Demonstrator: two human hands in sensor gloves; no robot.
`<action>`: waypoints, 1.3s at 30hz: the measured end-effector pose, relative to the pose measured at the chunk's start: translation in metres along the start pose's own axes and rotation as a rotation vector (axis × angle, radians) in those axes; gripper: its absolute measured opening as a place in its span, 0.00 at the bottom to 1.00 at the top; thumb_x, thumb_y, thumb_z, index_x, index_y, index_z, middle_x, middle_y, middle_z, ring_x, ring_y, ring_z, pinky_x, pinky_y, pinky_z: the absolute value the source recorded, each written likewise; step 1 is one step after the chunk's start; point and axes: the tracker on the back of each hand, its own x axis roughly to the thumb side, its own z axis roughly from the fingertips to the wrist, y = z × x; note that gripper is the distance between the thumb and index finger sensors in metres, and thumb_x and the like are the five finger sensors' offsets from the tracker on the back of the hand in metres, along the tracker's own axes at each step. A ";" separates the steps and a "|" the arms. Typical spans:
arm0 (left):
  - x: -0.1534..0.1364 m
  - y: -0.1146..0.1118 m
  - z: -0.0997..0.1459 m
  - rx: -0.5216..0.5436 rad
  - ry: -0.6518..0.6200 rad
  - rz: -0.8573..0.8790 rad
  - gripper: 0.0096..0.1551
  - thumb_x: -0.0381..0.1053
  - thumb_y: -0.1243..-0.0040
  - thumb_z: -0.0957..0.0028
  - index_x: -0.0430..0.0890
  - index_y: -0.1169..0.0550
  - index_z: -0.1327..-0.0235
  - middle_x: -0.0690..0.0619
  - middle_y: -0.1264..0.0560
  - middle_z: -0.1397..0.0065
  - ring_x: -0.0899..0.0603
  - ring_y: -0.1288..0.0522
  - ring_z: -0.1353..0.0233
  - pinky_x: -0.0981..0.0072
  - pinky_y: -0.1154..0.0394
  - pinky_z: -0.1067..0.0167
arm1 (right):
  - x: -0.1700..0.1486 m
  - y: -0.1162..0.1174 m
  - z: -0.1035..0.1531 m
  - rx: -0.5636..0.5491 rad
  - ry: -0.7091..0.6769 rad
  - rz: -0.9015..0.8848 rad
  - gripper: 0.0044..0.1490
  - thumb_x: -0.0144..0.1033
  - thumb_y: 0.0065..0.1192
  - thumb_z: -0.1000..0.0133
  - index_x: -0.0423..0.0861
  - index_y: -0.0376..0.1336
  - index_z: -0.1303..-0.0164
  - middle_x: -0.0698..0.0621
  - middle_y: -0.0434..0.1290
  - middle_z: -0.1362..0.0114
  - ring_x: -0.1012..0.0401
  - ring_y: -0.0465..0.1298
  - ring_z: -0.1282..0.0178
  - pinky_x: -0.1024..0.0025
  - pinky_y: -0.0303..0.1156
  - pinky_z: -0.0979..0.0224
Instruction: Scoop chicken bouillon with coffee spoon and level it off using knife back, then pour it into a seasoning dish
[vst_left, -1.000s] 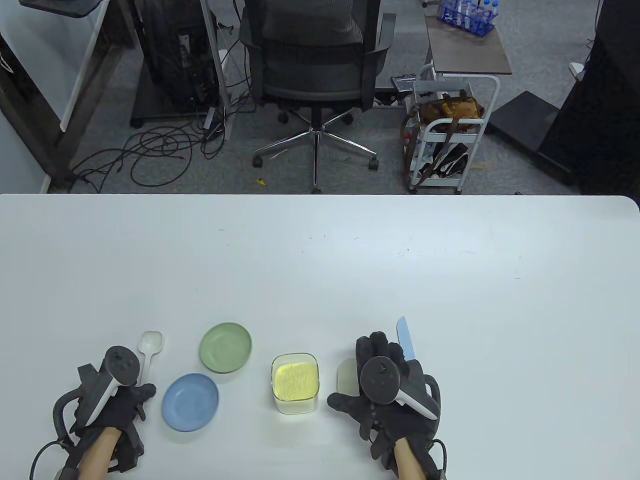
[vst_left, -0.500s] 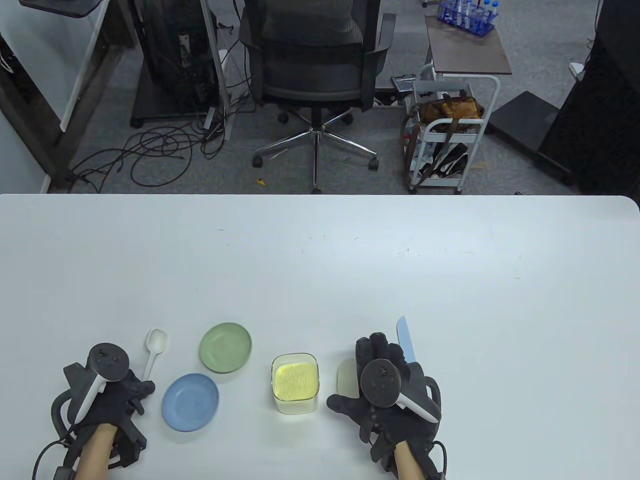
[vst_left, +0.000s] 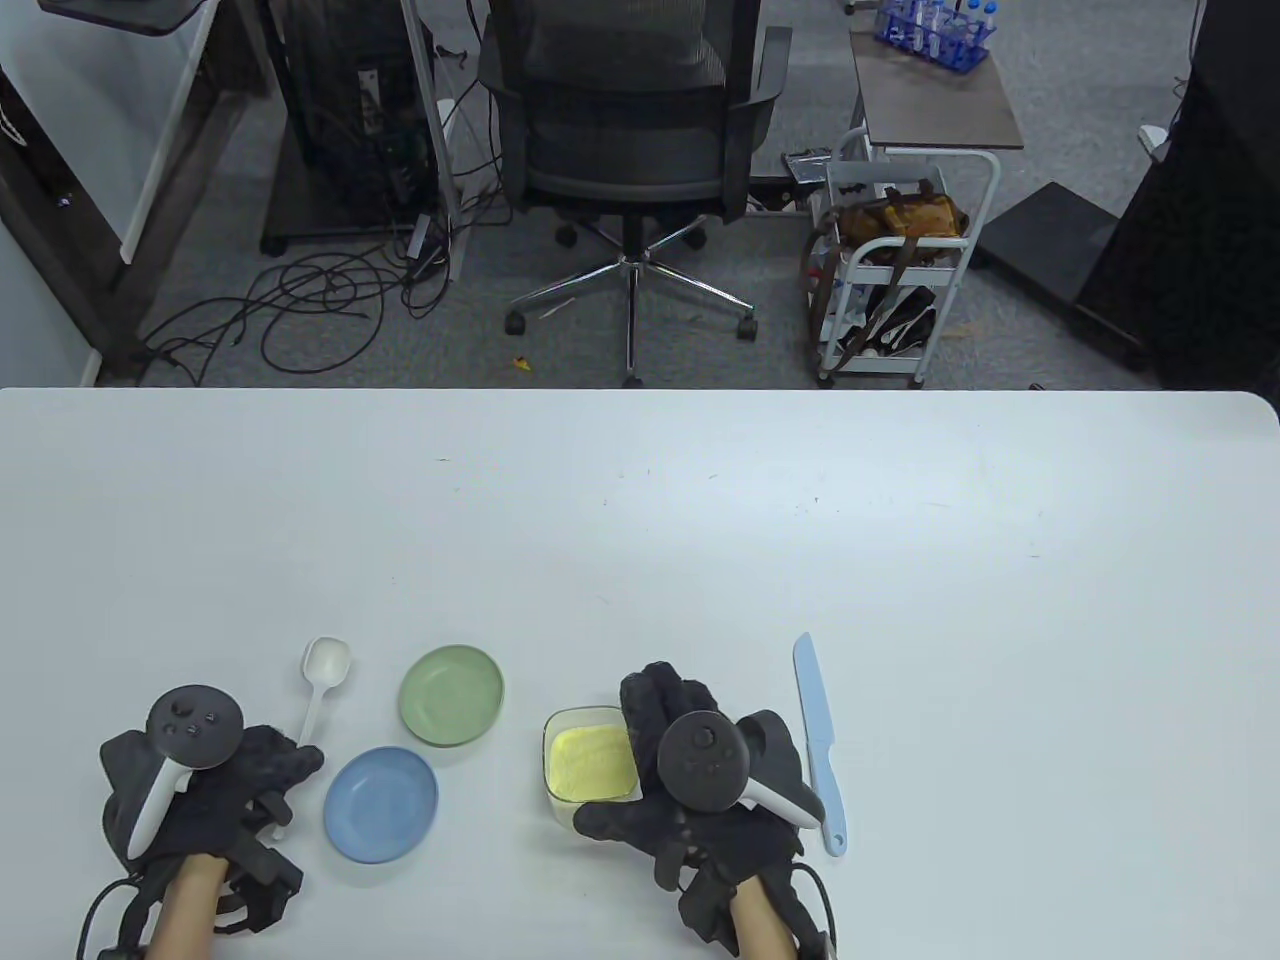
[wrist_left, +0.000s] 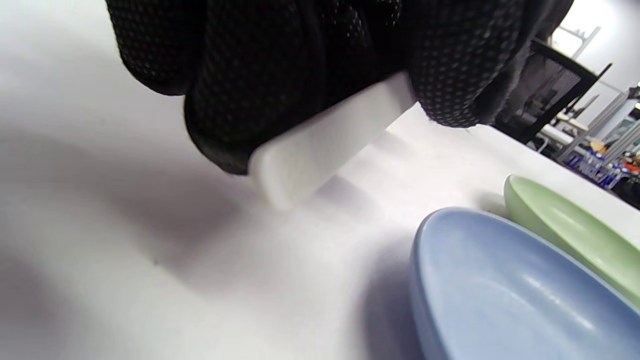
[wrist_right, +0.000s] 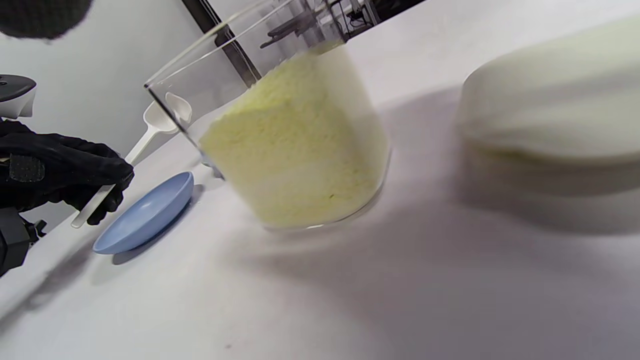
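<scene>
On the table (vst_left: 640, 500) there are two small dishes, one green dish (vst_left: 452, 695) and one blue dish (vst_left: 381, 804). There is one white spoon (vst_left: 322, 680), one pale blue knife (vst_left: 819, 740), one clear tub (vst_left: 588, 765) of yellow powder and one cream lid (wrist_right: 555, 100). Two gloved hands are in view, the left hand (vst_left: 225, 790) and the right hand (vst_left: 690, 780).

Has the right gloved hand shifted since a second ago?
Yes. The right hand moved left, off the pale blue plastic knife, and now sits by the clear bouillon container.
</scene>
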 end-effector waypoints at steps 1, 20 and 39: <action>0.000 0.001 0.001 0.008 -0.005 0.001 0.20 0.58 0.26 0.64 0.46 0.14 0.66 0.48 0.12 0.62 0.49 0.11 0.68 0.53 0.23 0.50 | 0.000 0.002 -0.001 0.002 0.005 -0.013 0.71 0.66 0.63 0.49 0.46 0.21 0.27 0.39 0.19 0.19 0.32 0.27 0.22 0.30 0.28 0.24; 0.127 -0.011 0.064 -0.528 -0.556 0.008 0.20 0.53 0.28 0.54 0.39 0.17 0.59 0.39 0.11 0.61 0.46 0.09 0.66 0.58 0.21 0.50 | -0.017 0.023 -0.011 0.009 0.057 -0.116 0.70 0.60 0.66 0.49 0.49 0.20 0.29 0.41 0.25 0.17 0.33 0.31 0.21 0.31 0.27 0.25; 0.183 -0.025 0.075 -0.258 -0.575 -0.090 0.21 0.47 0.19 0.62 0.36 0.14 0.62 0.38 0.12 0.70 0.53 0.17 0.83 0.59 0.21 0.55 | -0.019 0.023 -0.009 0.002 0.038 -0.151 0.69 0.60 0.65 0.48 0.49 0.20 0.28 0.41 0.26 0.17 0.33 0.31 0.21 0.31 0.27 0.24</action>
